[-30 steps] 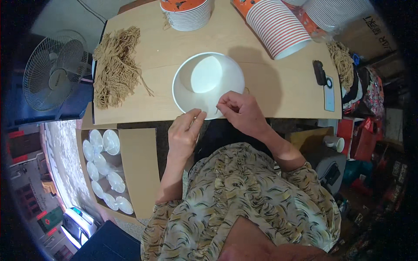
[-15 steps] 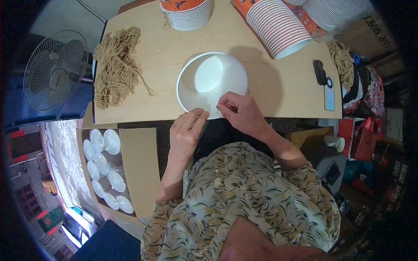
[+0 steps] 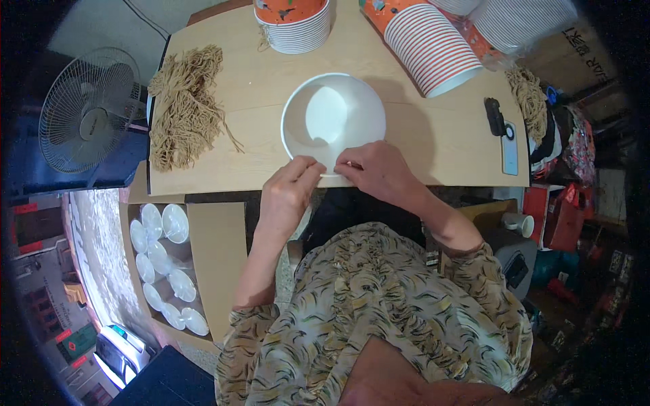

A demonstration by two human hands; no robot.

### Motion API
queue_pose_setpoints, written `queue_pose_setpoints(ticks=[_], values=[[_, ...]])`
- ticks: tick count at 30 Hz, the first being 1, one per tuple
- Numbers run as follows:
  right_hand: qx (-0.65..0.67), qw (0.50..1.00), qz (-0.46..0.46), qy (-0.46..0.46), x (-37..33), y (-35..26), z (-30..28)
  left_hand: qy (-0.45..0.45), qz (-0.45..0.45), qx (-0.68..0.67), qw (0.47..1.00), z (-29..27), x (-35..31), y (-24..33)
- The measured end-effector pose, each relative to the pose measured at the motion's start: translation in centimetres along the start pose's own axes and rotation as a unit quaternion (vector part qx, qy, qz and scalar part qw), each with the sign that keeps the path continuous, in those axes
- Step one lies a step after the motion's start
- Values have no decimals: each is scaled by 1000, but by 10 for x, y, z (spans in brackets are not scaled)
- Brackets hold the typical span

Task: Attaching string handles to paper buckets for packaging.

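Note:
A round white paper tub (image 3: pixel 365 111) stands at the table's near edge, its open mouth turned up toward me. My left hand (image 3: pixel 292 186) is closed on the near rim, thumb and fingers pinched together. Just to its right, my right hand (image 3: pixel 379 169) is also closed, its fingertips pinched at the inner side of the rim. Whatever lies between the right fingertips is too small to make out. The tub's near outer side is hidden by the rim and my hands.
Tan paper cords (image 3: pixel 189 111) lie heaped at the left. Stacked orange-and-white tubs (image 3: pixel 298 37) stand at the back, and another stack (image 3: pixel 433 51) lies on its side. A phone (image 3: pixel 510 152) rests at the right. Below left, a carton (image 3: pixel 217 264) holds several clear round plastic pieces.
My right hand's fingertips have come down to the rim, closer to my left hand. The tub sits slightly differently in the picture, as the whole view has shifted a little.

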State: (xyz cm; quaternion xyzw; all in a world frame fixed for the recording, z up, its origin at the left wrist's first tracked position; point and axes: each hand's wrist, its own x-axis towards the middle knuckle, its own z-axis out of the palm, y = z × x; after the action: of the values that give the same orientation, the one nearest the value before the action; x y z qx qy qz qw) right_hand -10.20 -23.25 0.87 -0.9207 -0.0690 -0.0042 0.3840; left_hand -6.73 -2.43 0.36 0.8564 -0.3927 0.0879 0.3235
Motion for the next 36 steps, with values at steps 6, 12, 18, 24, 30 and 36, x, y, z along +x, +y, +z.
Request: queue_pose_setpoints(ticks=[6,12,18,24,30,36], values=[[-158,984,-45,-67,30,-6,-24,-76,-39,-22,996,-14,28,1],[-156,980,-72,-103,44,-3,-29,-100,-40,-68,992,-13,30,-9],[231,969,89,26,22,5,-34,-40,-85,-126,988,-16,31,-15],[409,891,195,-22,9,31,25,-56,-143,-177,972,-3,32,-10],[464,858,219,6,1,44,31,-45,-141,-164,975,-3,31,-10],[414,892,161,-86,-15,49,-15,-45,-100,-133,985,-12,32,-14]])
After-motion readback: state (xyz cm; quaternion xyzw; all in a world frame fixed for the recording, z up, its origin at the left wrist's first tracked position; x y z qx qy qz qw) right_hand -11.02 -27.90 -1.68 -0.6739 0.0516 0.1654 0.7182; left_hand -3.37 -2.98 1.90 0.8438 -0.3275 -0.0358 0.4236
